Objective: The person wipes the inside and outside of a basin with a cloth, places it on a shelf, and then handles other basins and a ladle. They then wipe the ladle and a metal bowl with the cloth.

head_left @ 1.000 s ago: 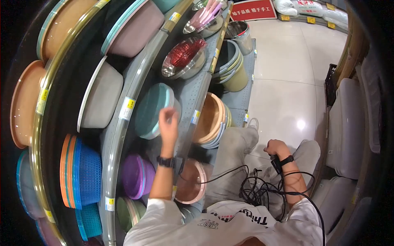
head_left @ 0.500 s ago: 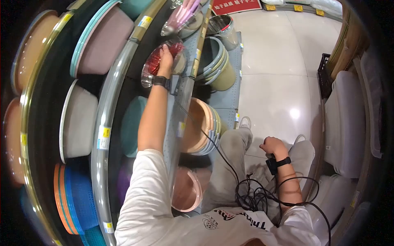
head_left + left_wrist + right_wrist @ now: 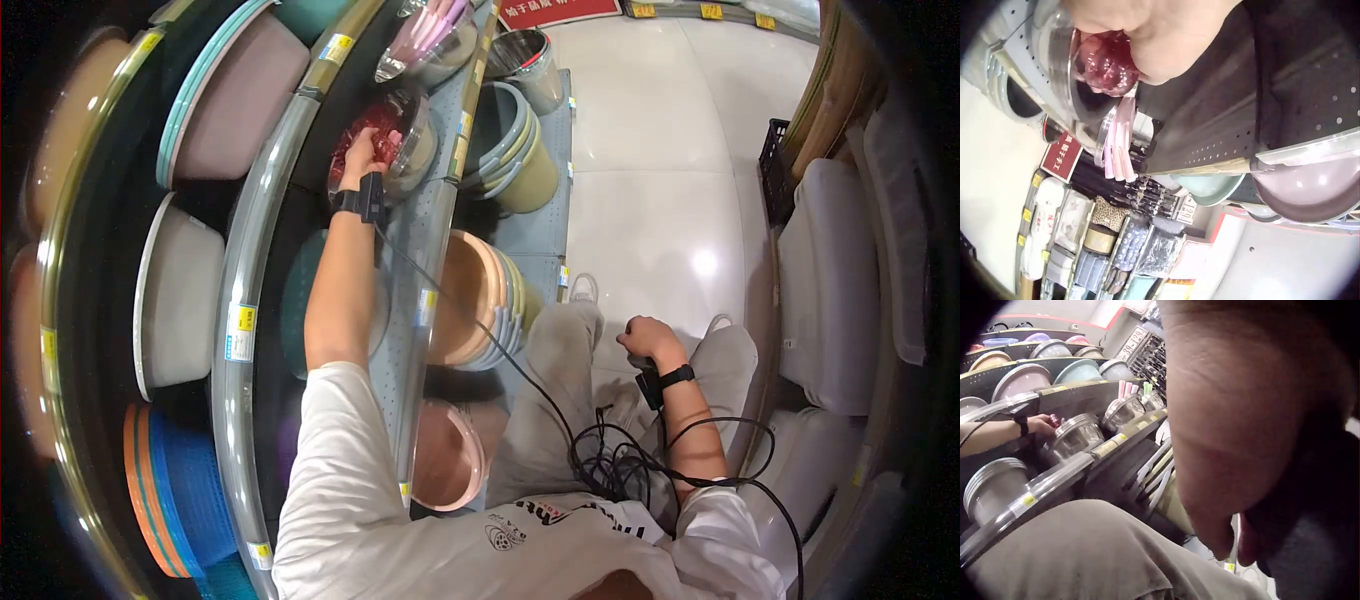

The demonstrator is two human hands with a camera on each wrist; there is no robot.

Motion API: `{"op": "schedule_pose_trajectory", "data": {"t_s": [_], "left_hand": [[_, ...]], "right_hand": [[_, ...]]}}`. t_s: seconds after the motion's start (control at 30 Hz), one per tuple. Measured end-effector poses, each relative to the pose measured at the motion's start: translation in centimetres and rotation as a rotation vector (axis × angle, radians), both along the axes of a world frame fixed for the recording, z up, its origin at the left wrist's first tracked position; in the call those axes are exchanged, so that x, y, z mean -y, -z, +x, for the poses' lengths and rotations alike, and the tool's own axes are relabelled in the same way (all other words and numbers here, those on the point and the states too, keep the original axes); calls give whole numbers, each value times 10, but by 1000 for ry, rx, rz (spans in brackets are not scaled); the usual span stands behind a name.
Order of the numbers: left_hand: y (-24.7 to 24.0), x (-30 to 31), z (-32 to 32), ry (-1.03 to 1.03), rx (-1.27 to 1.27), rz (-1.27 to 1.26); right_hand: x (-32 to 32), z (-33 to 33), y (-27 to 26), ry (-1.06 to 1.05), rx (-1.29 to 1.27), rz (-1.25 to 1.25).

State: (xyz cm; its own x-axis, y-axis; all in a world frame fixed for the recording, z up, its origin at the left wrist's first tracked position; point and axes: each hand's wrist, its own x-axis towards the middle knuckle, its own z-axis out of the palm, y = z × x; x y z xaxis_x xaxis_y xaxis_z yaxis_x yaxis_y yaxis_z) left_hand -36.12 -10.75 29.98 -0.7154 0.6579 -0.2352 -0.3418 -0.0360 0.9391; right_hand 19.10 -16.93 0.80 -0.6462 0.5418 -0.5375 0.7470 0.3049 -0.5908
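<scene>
My left hand [image 3: 368, 150] reaches up to the second shelf, where a steel bowl [image 3: 412, 150] holds a red mesh-like thing [image 3: 385, 118]. Its fingers curl onto the red thing at the bowl's near rim. The left wrist view has the hand [image 3: 1147, 28] closed over that red thing [image 3: 1107, 59] inside the shiny bowl [image 3: 1060, 75]. From the right wrist view the left hand [image 3: 1041, 425] sits beside the bowl [image 3: 1079, 434]. My right hand [image 3: 645, 340] rests as a fist on my right knee and holds nothing.
Curved shelves [image 3: 240, 300] carry plastic basins: pink [image 3: 230, 100], grey [image 3: 180, 300], teal [image 3: 300, 300], stacked beige [image 3: 480, 310], blue baskets [image 3: 190, 490]. Another steel bowl with pink utensils [image 3: 425, 40] stands further along. Black cables [image 3: 620, 460] lie on my lap. White tiled floor [image 3: 660, 180] lies to the right.
My left hand rose from the teal basin to the steel bowl and now closes on the red thing. The right hand stayed on the knee.
</scene>
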Motion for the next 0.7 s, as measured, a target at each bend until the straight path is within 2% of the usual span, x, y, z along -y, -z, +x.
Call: {"op": "schedule_pose_trajectory", "data": {"t_s": [0.07,0.13,0.2,0.23,0.27,0.33,0.37,0.47,0.53,0.63,0.7], "left_hand": [[4,6,9,-106,92,197],[-3,14,35,-130,81,232],[-11,28,68,-188,-173,222],[-17,42,84,-86,-251,266],[-13,53,70,119,-184,289],[-24,77,115,150,-259,369],[-22,90,119,202,-231,329],[-18,131,172,201,-209,476],[-15,161,203,235,-221,456],[-1,209,246,326,-192,446],[16,240,271,421,-110,481]], "right_hand": [[1,-1,15,13,0,21],[2,1,21,19,5,40],[3,3,19,53,8,25],[4,3,21,48,9,35],[3,5,24,60,-9,26],[1,5,25,71,-27,33],[1,6,25,105,-75,38],[3,6,30,185,-192,22],[2,9,40,230,-247,2],[8,9,53,384,-599,-69],[12,14,31,447,-683,-98]]}}
